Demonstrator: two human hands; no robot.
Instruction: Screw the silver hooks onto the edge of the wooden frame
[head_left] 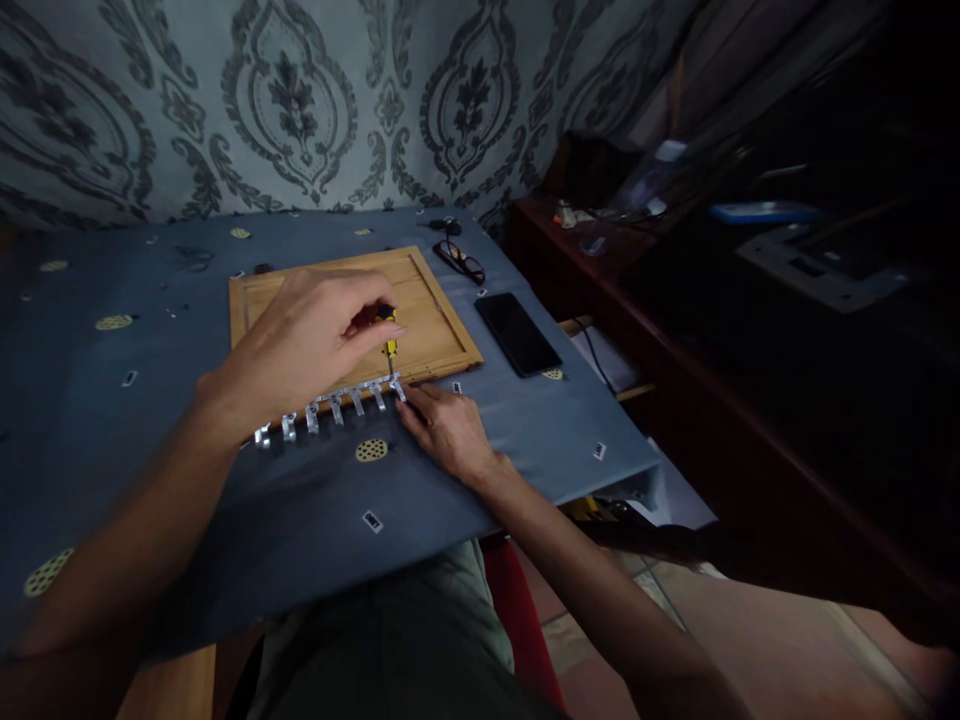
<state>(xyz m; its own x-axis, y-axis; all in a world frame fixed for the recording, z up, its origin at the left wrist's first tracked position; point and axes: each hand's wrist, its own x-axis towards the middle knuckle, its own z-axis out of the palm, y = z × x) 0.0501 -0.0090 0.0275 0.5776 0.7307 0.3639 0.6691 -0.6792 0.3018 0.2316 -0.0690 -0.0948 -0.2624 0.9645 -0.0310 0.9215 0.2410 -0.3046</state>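
1. Left hand [315, 325]: above the board, thumb and forefinger pinching the screwdriver by its handle; the other fingers curl behind and are partly hidden.
2. Screwdriver [391, 338]: yellow and black, small, upright, shaft down to the right end of the hook rail. Exact seating of the tip too small to tell.
3. Right hand [448, 425]: low at the board's near right side, thumb and forefinger reaching to the last hook at the rail's right end and touching there. Whether they pinch it or only steady it, cannot tell; remaining fingers bent, close together.
4. Hook rail [336, 408]: bright metal, seven hooks visible, lying along the board's near edge, hooks projecting toward the person.
5. Board [431, 325]: pale wood with raised border, flat on the cloth, partly covered by the left hand and wrist.
6. Phone [517, 333]: black, screen dark, face up, just right of the board.
7. Glasses [459, 262]: dark frame, beyond the board's far right corner, near the phone.
8. Cloth [450, 510]: blue, printed with yellow motifs and small labels, spread over the table.
9. Curtain [390, 60]: pale grey, dark ornamental pattern, behind the table.
10. Cabinet [675, 350]: dark reddish wood, right of the table, with a blue item [765, 212] on top.
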